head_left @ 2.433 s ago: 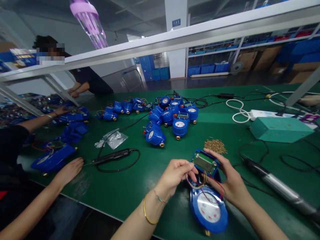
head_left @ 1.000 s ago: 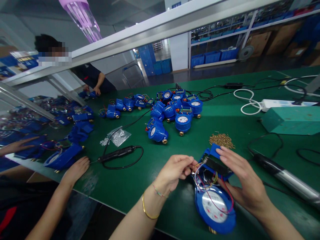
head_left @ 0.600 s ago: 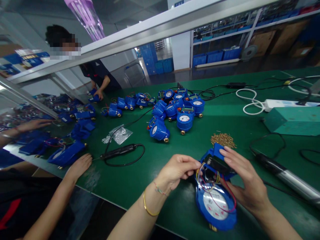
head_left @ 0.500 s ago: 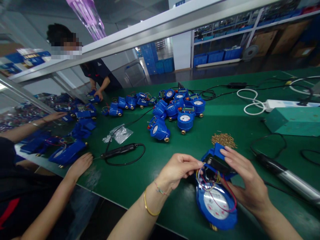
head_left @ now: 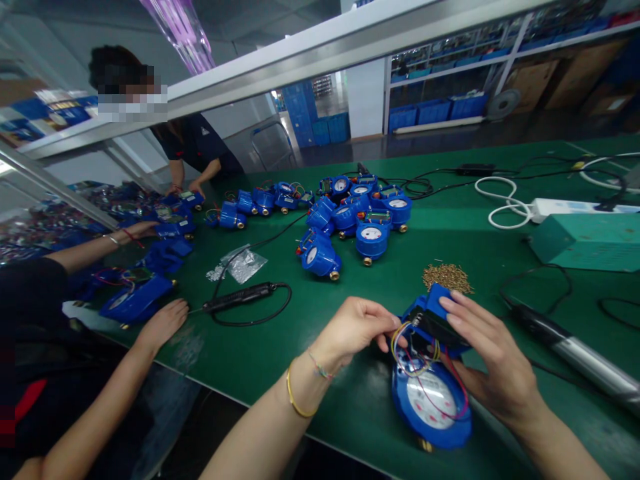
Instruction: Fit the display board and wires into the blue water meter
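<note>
A blue water meter (head_left: 431, 404) with a white dial lies on the green bench (head_left: 350, 287) in front of me. Its blue cover module (head_left: 433, 319) is tilted up over the body, joined to it by thin coloured wires (head_left: 406, 347). My right hand (head_left: 487, 363) grips that cover from the right, fingers over its top. My left hand (head_left: 353, 327) pinches the wires at the cover's left edge. A pile of small brass screws (head_left: 447, 277) lies just beyond.
Several more blue meters (head_left: 350, 217) cluster mid-bench. A black electric screwdriver (head_left: 240, 297) with its cord lies at left, a silver one (head_left: 570, 350) at right, a teal box (head_left: 585, 241) and power strip (head_left: 575, 209) behind. A neighbour's hand (head_left: 160, 323) rests at left; another person (head_left: 193, 150) works farther back.
The cover module has tipped from facing me to lying lower over the meter body. My left hand's pinch stays at the wires. The neighbour's other arm and the far person's hands have shifted among the meters.
</note>
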